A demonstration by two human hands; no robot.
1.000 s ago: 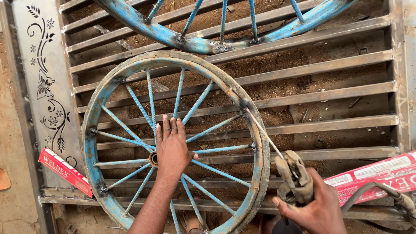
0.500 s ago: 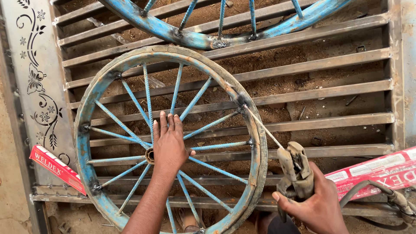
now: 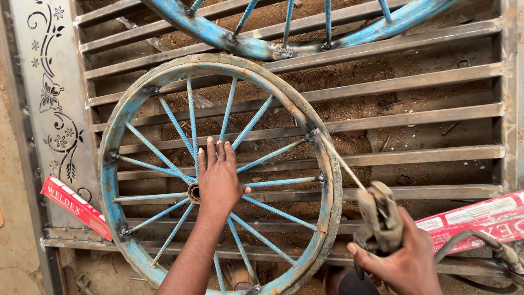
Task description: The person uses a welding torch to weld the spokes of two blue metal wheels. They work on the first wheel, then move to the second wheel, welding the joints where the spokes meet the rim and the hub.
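Blue wheel (image 3: 322, 180) rim, electrode tip touching, left hand (image 3: 218, 177) pressing spokes

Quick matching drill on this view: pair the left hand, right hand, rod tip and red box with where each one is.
1. left hand
2. right hand
3. rod tip
4. red box

a. at the wheel rim
b. gripping the electrode holder
c. flat on the spokes by the hub
d. at the grate's left edge

Pairs: 1-c, 2-b, 3-a, 4-d
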